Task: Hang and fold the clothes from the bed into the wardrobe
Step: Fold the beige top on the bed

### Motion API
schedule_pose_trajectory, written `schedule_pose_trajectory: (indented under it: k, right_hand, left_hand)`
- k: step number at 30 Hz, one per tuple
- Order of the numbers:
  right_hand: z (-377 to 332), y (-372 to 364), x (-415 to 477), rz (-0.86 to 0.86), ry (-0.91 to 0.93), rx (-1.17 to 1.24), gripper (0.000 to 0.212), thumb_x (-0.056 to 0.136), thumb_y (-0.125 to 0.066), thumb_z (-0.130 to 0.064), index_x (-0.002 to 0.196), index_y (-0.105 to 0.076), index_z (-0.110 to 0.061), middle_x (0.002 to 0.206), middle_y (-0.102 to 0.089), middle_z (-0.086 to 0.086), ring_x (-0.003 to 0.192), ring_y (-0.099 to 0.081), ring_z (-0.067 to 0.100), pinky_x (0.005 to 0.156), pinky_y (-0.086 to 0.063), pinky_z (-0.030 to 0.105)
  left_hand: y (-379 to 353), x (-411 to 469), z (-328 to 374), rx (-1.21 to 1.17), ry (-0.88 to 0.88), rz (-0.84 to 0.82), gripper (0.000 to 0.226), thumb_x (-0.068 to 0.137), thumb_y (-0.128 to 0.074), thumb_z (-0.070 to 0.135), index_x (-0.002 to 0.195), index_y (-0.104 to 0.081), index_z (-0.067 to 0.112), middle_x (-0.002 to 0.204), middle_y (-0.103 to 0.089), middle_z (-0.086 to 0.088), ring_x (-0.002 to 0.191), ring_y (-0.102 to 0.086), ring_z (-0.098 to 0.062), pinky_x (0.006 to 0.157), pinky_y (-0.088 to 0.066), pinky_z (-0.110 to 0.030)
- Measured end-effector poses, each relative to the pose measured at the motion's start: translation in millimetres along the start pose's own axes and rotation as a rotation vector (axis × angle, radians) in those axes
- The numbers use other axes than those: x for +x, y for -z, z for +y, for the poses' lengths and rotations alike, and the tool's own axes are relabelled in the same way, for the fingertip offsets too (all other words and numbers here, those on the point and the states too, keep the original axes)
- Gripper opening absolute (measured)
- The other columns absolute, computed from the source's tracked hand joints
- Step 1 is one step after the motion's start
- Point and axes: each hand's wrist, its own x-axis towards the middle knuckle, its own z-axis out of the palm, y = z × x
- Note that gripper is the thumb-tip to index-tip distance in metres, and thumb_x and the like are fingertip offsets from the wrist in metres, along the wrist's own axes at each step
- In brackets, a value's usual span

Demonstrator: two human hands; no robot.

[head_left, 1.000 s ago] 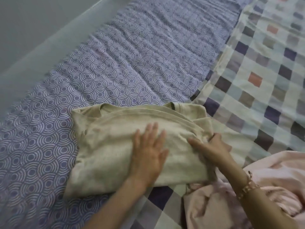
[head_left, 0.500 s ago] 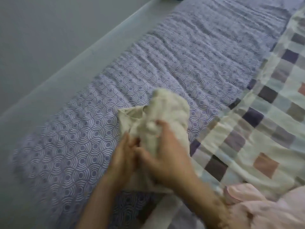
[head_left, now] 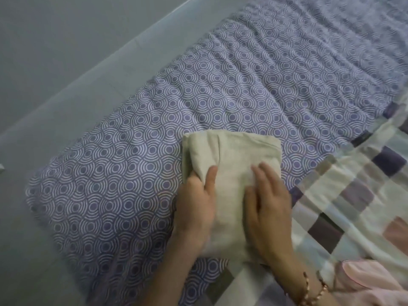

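So that the folded beige cloth garment (head_left: 234, 151) holds its shape on the purple circle-patterned bedsheet (head_left: 143, 133), the left hand (head_left: 195, 204) grips its edge, thumb on top, while the right hand (head_left: 268, 202) presses flat-fingered.

**Sheet lying bare left and ahead; bedding crowding the right**

The purple patterned sheet (head_left: 242, 85) is stretching bare left of and beyond the folded beige garment (head_left: 231, 151). On the right, the checked quilt (head_left: 353, 195) is running just beside it, and a pink garment (head_left: 364, 281) is lying on the quilt at the near corner.
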Motion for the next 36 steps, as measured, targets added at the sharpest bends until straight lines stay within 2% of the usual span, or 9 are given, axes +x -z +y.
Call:
schedule_pose_trajectory:
  k: [6, 10, 13, 17, 20, 25, 28, 31, 36]
  right_hand:
    - [8.6, -50.4, -24.7, -0.255, 0.2, -0.358, 0.06, 0.098, -0.018, -0.048, 0.146, -0.031, -0.014, 0.154, -0.021, 0.015, 0.144, -0.017, 0.031, 0.115, -0.014, 0.05]
    - [8.3, -53.7, -21.3, -0.261, 0.205, -0.373, 0.061, 0.099, -0.015, -0.047, 0.146, -0.031, -0.012, 0.154, -0.022, 0.016, 0.143, -0.017, 0.032, 0.114, -0.014, 0.05]
    - [6.1, -41.4, -31.1, -0.205, 0.218, -0.36, 0.059, 0.1, -0.015, -0.044, 0.145, -0.032, -0.011, 0.153, -0.023, 0.019, 0.143, -0.017, 0.032, 0.116, -0.01, 0.049]
    - [20.5, -37.7, -54.5, -0.215, 0.317, -0.328, 0.053, 0.101, -0.013, -0.041, 0.147, -0.025, -0.018, 0.152, -0.025, 0.017, 0.142, -0.02, 0.031, 0.115, -0.011, 0.049]
    - [29.9, -48.2, -61.8, -0.274, 0.327, -0.369, 0.05, 0.1, -0.017, -0.041, 0.147, -0.026, -0.023, 0.154, -0.022, 0.013, 0.143, -0.019, 0.029, 0.117, -0.009, 0.047]
    - [26.6, -38.3, -56.9, -0.324, 0.286, -0.229, 0.052, 0.098, -0.027, -0.044, 0.146, -0.029, -0.024, 0.155, -0.022, 0.008, 0.144, -0.016, 0.023, 0.118, -0.005, 0.039]
    - [23.4, -18.2, -34.6, -0.109, -0.054, 0.078, 0.058, 0.087, -0.047, -0.042, 0.138, -0.04, -0.016, 0.148, -0.035, 0.008, 0.137, -0.027, 0.018, 0.114, -0.013, 0.028]
    - [27.9, 2.4, -4.4, -0.05, -0.595, 0.41, 0.063, 0.082, -0.065, -0.041, 0.135, -0.038, -0.02, 0.128, -0.048, -0.002, 0.117, -0.046, 0.015, 0.106, -0.037, 0.038]
    - [31.9, 13.0, 27.7, -0.365, -0.63, 0.506, 0.039, 0.076, -0.069, -0.043, 0.108, -0.053, -0.029, 0.107, -0.063, -0.009, 0.097, -0.061, 0.012, 0.088, -0.052, 0.04]
  left_hand:
    - [-5.7, 11.0, -38.7, -0.144, 0.094, 0.097, 0.048, 0.093, -0.044, 0.041, 0.054, -0.045, 0.014, 0.047, -0.047, 0.005, 0.043, -0.045, -0.006, 0.041, -0.032, -0.012]
    - [-13.2, 10.6, -43.2, -0.151, 0.137, 0.212, 0.045, 0.089, -0.049, 0.048, 0.087, -0.061, 0.005, 0.072, -0.062, -0.001, 0.065, -0.062, -0.019, 0.055, -0.042, -0.024]
    - [-11.3, -2.6, -37.9, 0.098, 0.033, 0.352, 0.05, 0.091, -0.05, 0.043, 0.119, -0.05, 0.002, 0.113, -0.059, -0.017, 0.101, -0.058, -0.034, 0.079, -0.048, -0.039]
    - [-26.8, -31.6, -39.9, 0.38, -0.303, 0.271, 0.06, 0.092, -0.039, 0.037, 0.141, -0.034, 0.003, 0.147, -0.03, -0.024, 0.136, -0.027, -0.036, 0.11, -0.018, -0.05]
    - [-40.7, -27.4, -67.3, 0.419, -0.302, 0.173, 0.062, 0.093, -0.032, 0.041, 0.145, -0.026, 0.008, 0.15, -0.025, -0.024, 0.137, -0.026, -0.036, 0.112, -0.017, -0.051]
    - [-32.3, -21.1, -68.0, -0.016, -0.05, 0.217, 0.079, 0.083, -0.047, 0.049, 0.139, -0.028, -0.004, 0.132, -0.046, -0.023, 0.118, -0.045, -0.032, 0.1, -0.035, -0.036]
    - [-11.1, -11.8, -51.6, -0.26, 0.197, 0.092, 0.077, 0.072, -0.061, 0.064, 0.122, -0.046, 0.008, 0.111, -0.054, -0.006, 0.102, -0.054, -0.023, 0.083, -0.044, -0.032]
    - [7.6, 5.0, -44.5, -0.364, 0.363, -0.119, 0.049, 0.071, -0.066, 0.052, 0.103, -0.055, 0.017, 0.092, -0.061, 0.006, 0.09, -0.06, -0.018, 0.075, -0.043, -0.027]
    - [18.8, 20.8, -31.0, -0.384, 0.369, -0.284, 0.027, 0.079, -0.065, 0.043, 0.081, -0.066, 0.016, 0.081, -0.067, 0.006, 0.081, -0.064, -0.013, 0.078, -0.048, -0.025]
